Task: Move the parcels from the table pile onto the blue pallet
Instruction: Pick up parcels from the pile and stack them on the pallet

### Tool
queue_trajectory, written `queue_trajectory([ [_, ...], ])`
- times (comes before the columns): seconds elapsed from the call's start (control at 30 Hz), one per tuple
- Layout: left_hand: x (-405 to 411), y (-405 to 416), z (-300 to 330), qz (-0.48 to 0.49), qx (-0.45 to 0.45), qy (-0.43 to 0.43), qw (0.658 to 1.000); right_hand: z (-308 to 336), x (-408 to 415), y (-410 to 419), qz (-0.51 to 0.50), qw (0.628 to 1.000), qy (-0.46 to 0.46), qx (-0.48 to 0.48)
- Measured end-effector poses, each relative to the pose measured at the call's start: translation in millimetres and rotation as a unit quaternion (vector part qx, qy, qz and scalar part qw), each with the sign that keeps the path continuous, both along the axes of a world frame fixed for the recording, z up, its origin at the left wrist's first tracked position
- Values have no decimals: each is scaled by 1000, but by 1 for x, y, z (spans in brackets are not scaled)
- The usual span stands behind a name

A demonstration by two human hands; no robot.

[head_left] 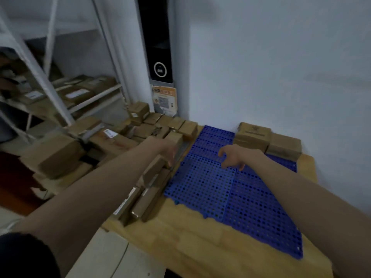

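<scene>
My left hand [168, 151] is motion-blurred at the parcel pile [152, 137], grip unreadable. Right hand [233, 157] spread, empty over blue pallet [210, 187] (two parcels [267, 141] at its far corner).

Single head-worn wide-angle view, looking forward and steeply down from close above the desk [180, 237]. It faces the white wall [281, 57] and room corner; shelving [60, 93] lies at left. Frame edges show distortion and blur.
</scene>
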State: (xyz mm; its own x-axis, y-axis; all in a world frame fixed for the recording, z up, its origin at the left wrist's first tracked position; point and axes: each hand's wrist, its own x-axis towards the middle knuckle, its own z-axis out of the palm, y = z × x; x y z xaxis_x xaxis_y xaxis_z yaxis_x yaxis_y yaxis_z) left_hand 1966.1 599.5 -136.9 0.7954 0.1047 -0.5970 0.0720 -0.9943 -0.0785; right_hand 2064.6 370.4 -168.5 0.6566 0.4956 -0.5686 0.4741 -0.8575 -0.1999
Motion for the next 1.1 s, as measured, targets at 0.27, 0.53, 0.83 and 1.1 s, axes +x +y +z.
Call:
queue_trajectory([
  [0.27, -59, 64, 3, 63, 15, -39, 997, 13, -35, 63, 29, 1000, 1, 10],
  [0.53, -91, 140, 0, 82, 7, -39, 996, 13, -63, 143, 34, 999, 0, 18],
  [0.83, -80, 201, -37, 65, -38, -11, 997, -37, -89, 212, 6, 999, 36, 1],
  [1.1, -47, 228, -86, 56, -102, 17, 993, -90, -91, 246, -150, 977, 129, 76],
])
